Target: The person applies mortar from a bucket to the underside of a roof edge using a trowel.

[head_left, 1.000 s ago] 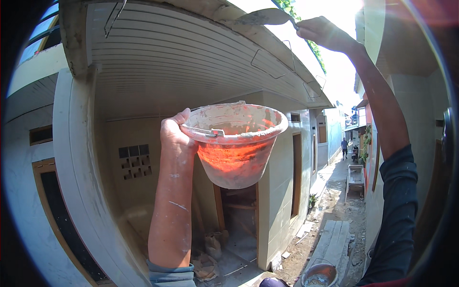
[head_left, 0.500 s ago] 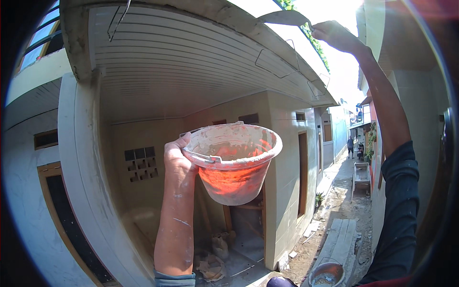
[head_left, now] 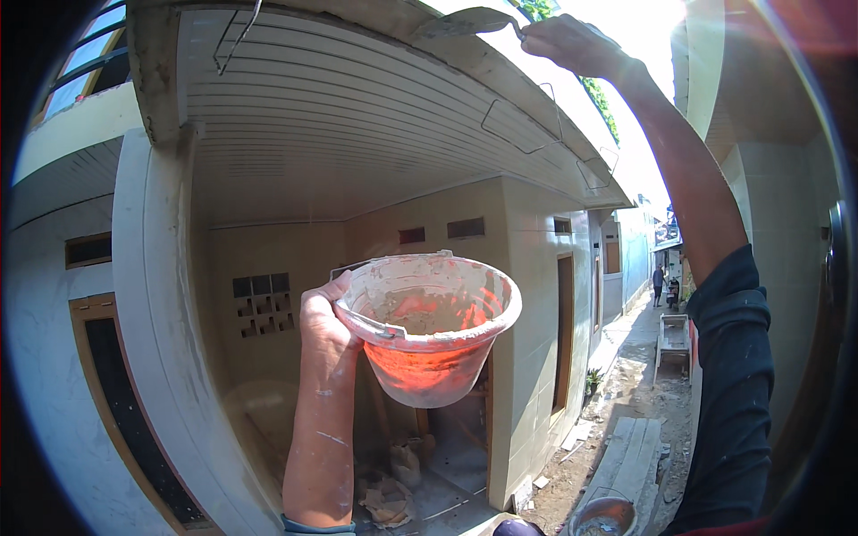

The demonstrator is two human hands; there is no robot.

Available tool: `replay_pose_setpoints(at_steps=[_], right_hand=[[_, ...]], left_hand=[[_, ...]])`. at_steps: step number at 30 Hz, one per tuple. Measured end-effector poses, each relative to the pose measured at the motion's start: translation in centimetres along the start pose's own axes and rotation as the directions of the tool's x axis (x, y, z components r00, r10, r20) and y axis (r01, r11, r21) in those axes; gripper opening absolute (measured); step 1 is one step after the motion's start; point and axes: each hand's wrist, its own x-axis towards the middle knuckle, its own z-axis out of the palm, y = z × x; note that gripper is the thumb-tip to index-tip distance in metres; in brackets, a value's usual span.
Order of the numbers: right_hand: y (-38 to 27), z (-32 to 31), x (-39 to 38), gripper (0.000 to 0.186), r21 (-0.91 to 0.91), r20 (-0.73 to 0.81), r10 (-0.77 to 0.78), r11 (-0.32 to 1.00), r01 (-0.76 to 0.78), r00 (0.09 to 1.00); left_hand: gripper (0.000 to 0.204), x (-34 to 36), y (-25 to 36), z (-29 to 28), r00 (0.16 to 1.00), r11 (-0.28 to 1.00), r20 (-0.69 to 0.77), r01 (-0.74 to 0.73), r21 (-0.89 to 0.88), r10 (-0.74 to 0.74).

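Observation:
My left hand (head_left: 325,314) is closed on the rim of an orange-red bucket (head_left: 429,368), holding it up in front of me. Grey-white mortar smears its walls, and a wet-looking mix lies inside. Its wire handle rests down along the rim. High on the right, my right hand (head_left: 572,45) is wrapped round the handle of a trowel (head_left: 465,23). The trowel's flat metal blade points left and lies against the concrete edge of the roof overhang (head_left: 393,20). Whether mortar sits on the blade, I cannot tell.
Bent wire hooks (head_left: 523,125) hang from the overhang above a slatted ceiling (head_left: 357,116). Below at the right, wooden planks (head_left: 621,460) and a second bucket (head_left: 603,516) stand in a narrow alley. A person (head_left: 658,286) is far down it. Crumpled sacks (head_left: 386,502) lie under the porch.
My right hand has moved left with the trowel, bringing its blade along the overhang's edge. The bucket in my left hand sits slightly lower in view.

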Motion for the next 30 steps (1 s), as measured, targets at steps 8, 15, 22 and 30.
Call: replay_pose_setpoints(at_steps=[8, 15, 22, 30], right_hand=[[-0.1, -1.2, -0.2, 0.040, 0.251, 0.069, 0.223, 0.939, -0.233, 0.972], [-1.4, -5.8, -3.7, 0.047, 0.544, 0.405, 0.381, 0.630, -0.555, 0.831], [-4.0, -2.3, -4.1, 0.039, 0.207, 0.193, 0.142, 0.961, -0.182, 0.971], [-1.3, 1.2, 0.7, 0.034, -0.076, 0.122, 0.243, 0.969, -0.235, 0.962]], left_hand=[[0.026, -0.6, -0.1, 0.6, 1.000, 0.999, -0.006, -0.024, -0.021, 0.024], [0.027, -0.3, 0.3, -0.2, 0.999, 0.999, 0.046, 0.012, -0.050, -0.010], [0.026, 0.0, 0.2, 0.0, 0.999, 0.999, -0.023, -0.039, -0.022, 0.038], [0.025, 1.3, 0.2, -0.8, 0.999, 0.997, 0.024, 0.048, -0.058, -0.046]])
